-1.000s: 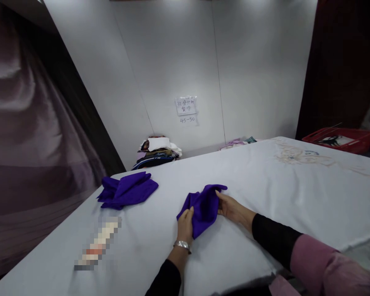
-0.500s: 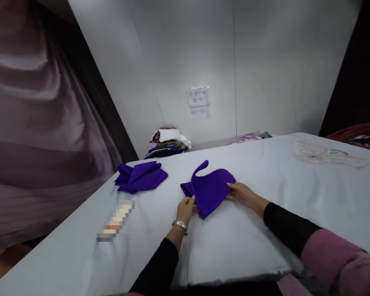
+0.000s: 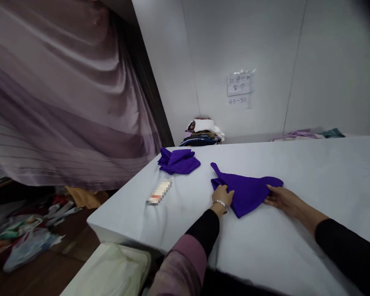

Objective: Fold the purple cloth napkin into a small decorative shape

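Note:
A purple cloth napkin, partly folded, lies on the white-covered table in front of me. My left hand, with a silver bracelet at the wrist, grips its near left edge. At its right edge my right hand pinches the fabric, thumb on top and fingers underneath. One narrow strip of the napkin sticks up at the far left, and a corner points toward me. Further left lies a second purple cloth, loosely folded, with neither hand on it.
A blurred-out pale object lies left of my left hand. Folded clothes are piled behind the table. A paper sign hangs on the wall. Draped mauve fabric hangs at left, above plastic bags on the floor.
The view has swung left, so the table appears further right. The napkin is spread wider and flatter, with my hands further apart on it.

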Demonstrator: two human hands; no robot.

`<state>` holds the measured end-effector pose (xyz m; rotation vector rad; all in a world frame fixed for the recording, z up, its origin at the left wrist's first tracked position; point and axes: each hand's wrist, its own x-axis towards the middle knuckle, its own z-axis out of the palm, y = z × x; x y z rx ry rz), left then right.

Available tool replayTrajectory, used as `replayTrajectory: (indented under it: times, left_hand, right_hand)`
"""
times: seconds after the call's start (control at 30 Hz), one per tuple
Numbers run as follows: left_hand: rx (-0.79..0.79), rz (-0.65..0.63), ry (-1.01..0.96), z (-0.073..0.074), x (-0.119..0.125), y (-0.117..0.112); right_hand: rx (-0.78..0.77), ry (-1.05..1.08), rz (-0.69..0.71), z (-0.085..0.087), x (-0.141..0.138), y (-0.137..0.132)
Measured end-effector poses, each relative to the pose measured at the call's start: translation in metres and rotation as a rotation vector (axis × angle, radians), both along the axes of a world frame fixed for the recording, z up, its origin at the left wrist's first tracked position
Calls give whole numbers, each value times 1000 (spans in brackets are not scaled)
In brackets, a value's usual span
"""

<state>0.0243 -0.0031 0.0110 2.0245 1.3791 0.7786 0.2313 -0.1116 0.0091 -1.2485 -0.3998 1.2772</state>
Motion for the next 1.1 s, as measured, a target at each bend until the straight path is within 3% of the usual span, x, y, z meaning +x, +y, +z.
replayTrajectory:
  times: [0.1,0.17,0.3,0.37,0.43,0.53,0.7,0.9,1.1]
  left_hand:
    - [70,-14,16,-1,-3,5]
    - [114,-22,15,-1,-11,7]
    - [157,-119,53,-4,-26,-3]
    - [181,-172,77,-6,-27,-14]
    - [211,-214,97,-7,-25,-25]
    - [260,-296,120,-6,-19,-36]
    - [322,-443,141,-3,-20,-39]
    - [351,-464,199,3,-25,-33]
    - [384,-431,165,-2,-25,-33]
  right_hand:
    - [24,-49,-15,6,-1,-1]
    - [-3,-146,45,11,4,-8]
    - [-124,-719,179,29,15,-24]
    - [1,-986,156,38,10,-26]
    - [175,-1102,162,42,-7,-19]
    - [344,-1085,221,36,-45,3]
    - [242,-1086,271,13,-93,43]
    - [195,-1024,239,10,-91,68]
    - [220,-786,229,6,-75,71]
